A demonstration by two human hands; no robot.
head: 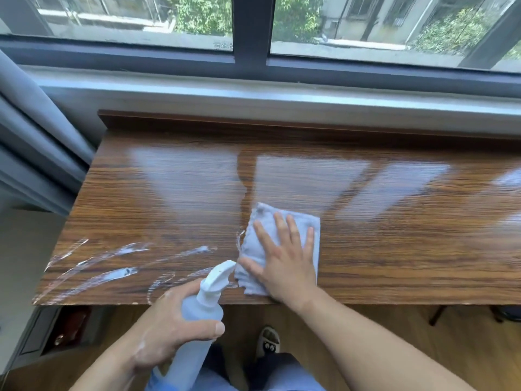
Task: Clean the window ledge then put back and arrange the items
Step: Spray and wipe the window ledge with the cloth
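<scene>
A glossy wood-grain ledge runs below the window. My right hand lies flat with spread fingers on a pale blue cloth, pressing it onto the ledge near the front edge. My left hand grips a translucent white spray bottle in front of the ledge, its nozzle pointing up and right toward the cloth. Streaks of wet spray glisten on the front left part of the ledge.
A grey curtain hangs at the left. The dark window frame and a pale sill run behind the ledge. Below are a wooden floor, my slipper and a dark low cabinet at the left.
</scene>
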